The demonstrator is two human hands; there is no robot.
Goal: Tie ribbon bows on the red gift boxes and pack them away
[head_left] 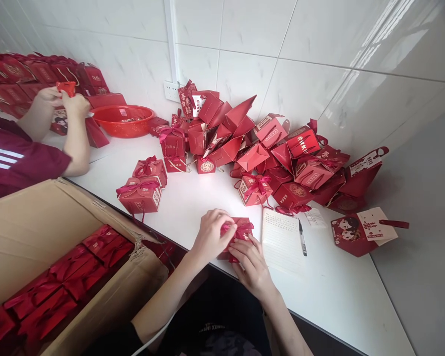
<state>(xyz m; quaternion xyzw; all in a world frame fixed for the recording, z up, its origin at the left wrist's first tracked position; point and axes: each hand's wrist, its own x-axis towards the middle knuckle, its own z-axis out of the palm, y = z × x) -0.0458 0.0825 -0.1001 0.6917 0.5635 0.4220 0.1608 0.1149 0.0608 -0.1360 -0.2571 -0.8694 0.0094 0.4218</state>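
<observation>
Basically, the L hand (213, 236) had thumb & fingertips pinched on the ribbon (246, 228) of a sm. red box (241, 220) at the table (196, 192) edge, prob. there for easy reach. The R hand (251, 264) lay bent over its near side, prob. steadying it; couldn't tell if it gripped. At left, an open carton (33, 237) held bow-tied boxes (77, 267), likely packed tight to stay upright. Notebook (282, 240) & pen (302, 238) lay just beside, prob. for quick notes. Farther, a box pile (254, 157) stood nr the wall (252, 29); a co-worker's hands (77, 105) held a red packet (66, 88).
</observation>
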